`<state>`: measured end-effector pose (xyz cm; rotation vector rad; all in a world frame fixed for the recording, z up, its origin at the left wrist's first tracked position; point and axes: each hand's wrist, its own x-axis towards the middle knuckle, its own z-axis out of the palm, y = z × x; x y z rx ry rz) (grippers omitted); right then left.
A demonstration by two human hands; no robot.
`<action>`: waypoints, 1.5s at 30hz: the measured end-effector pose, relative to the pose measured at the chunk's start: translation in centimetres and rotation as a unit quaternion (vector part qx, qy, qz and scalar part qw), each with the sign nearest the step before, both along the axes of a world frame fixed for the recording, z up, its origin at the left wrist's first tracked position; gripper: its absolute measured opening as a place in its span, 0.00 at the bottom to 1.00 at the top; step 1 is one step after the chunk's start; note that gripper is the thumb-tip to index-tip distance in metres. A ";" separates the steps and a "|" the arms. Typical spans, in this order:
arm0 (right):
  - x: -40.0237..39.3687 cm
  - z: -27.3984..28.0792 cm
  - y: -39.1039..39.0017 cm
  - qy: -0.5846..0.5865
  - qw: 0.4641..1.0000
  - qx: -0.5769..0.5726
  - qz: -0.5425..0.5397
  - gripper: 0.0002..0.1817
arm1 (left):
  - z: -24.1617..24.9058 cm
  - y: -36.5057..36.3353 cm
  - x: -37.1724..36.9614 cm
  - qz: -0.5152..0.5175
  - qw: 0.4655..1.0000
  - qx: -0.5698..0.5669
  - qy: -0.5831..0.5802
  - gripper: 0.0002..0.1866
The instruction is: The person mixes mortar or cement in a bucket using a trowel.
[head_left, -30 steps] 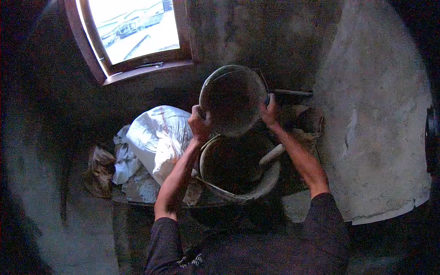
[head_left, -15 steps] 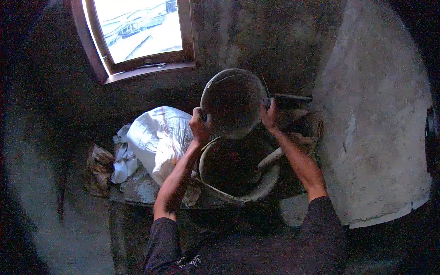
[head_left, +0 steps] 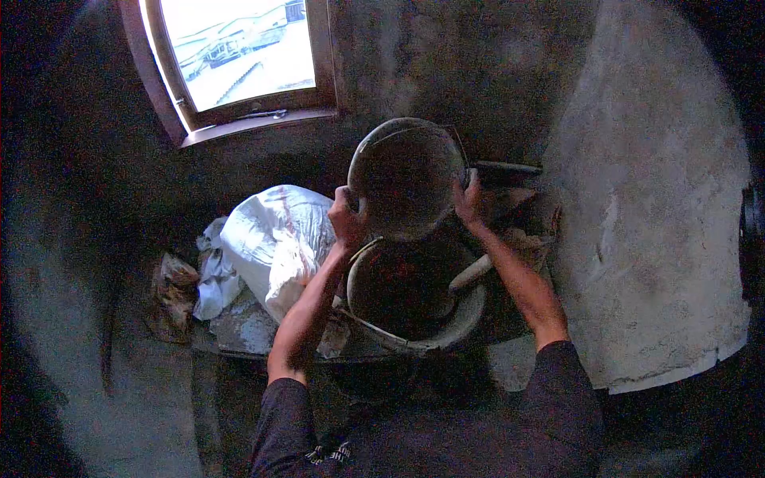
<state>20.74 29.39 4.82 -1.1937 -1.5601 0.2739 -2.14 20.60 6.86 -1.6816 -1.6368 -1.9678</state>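
Observation:
A round, dark bucket (head_left: pixel 405 179) with a thin wire handle is between my two hands, its round mouth turned towards me. My left hand (head_left: pixel 347 217) grips the bucket's left side with bent fingers. On the opposite side, my right hand (head_left: pixel 468 197) is closed on the rim, thumb towards me. Just below is a second bucket (head_left: pixel 352 287), its wire handle lying down over the front. A pale, rounded handle-like piece (head_left: pixel 472 273) lies across its right side. Both buckets' insides are too dark to make out.
A full white sack (head_left: pixel 271 227) stands left of the buckets, with crumpled brown packaging (head_left: pixel 174 283) beyond it. Behind are a rough wall and a window (head_left: pixel 239 56) with a sill (head_left: pixel 259 123). A large pale slab-like surface (head_left: pixel 653 223) is at right.

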 end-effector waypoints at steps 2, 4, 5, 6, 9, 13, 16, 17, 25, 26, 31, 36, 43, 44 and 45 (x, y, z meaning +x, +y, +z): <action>0.0 0.2 -0.3 -0.016 1.000 -0.026 -0.004 0.35 | 0.0 -0.1 0.0 -0.001 1.000 -0.004 0.003 0.08; -0.1 0.0 0.0 0.000 1.000 -0.031 -0.001 0.36 | -0.1 0.0 -0.1 -0.001 1.000 -0.007 0.006 0.08; 0.1 -0.3 0.2 0.000 1.000 -0.031 -0.001 0.36 | -0.1 0.0 -0.1 0.000 1.000 -0.008 0.007 0.09; 0.2 -0.5 0.4 0.001 1.000 -0.026 0.017 0.36 | -0.2 0.2 -0.2 0.001 1.000 -0.008 0.008 0.09; 0.6 -0.3 0.5 -0.005 0.999 -0.039 0.034 0.36 | -0.7 0.5 -0.4 -0.015 1.000 -0.009 -0.006 0.10; 0.3 -2.1 1.7 -0.030 0.993 0.114 -0.012 0.30 | -0.9 0.9 -0.5 -0.004 1.000 -0.011 0.010 0.10; 0.5 -2.5 2.8 0.047 0.997 0.027 0.062 0.29 | -0.4 0.6 -0.4 -0.015 0.999 -0.029 -0.001 0.10; 0.7 -2.7 2.8 0.047 0.997 0.026 0.063 0.29 | -0.4 0.5 -0.4 -0.012 0.999 -0.038 -0.002 0.09; 0.5 -1.8 1.6 -0.034 0.995 0.098 0.011 0.33 | -0.4 0.6 -0.3 0.008 0.999 -0.010 0.036 0.09; 0.5 -1.9 1.5 -0.033 0.995 0.098 0.011 0.33 | -0.3 0.6 -0.3 0.002 1.000 -0.003 0.029 0.09; 0.2 -1.0 0.8 -0.050 0.996 0.045 -0.057 0.33 | -0.1 0.4 -0.3 -0.007 1.000 -0.011 0.025 0.09; 0.1 -0.7 1.0 -0.031 0.995 0.087 -0.035 0.30 | -0.4 0.8 -0.2 -0.001 1.000 0.015 0.013 0.09; 0.9 -2.7 4.1 -0.013 0.996 0.083 -0.007 0.21 | 0.7 1.4 -0.2 0.019 0.999 -0.019 0.029 0.09; 1.0 -2.9 4.5 -0.013 0.996 0.086 -0.005 0.21 | 1.0 1.3 -0.3 0.007 0.999 -0.051 0.017 0.09; 1.0 -3.0 4.6 -0.005 0.999 0.049 0.007 0.22 | 1.3 1.3 -0.3 -0.004 0.996 -0.083 0.004 0.09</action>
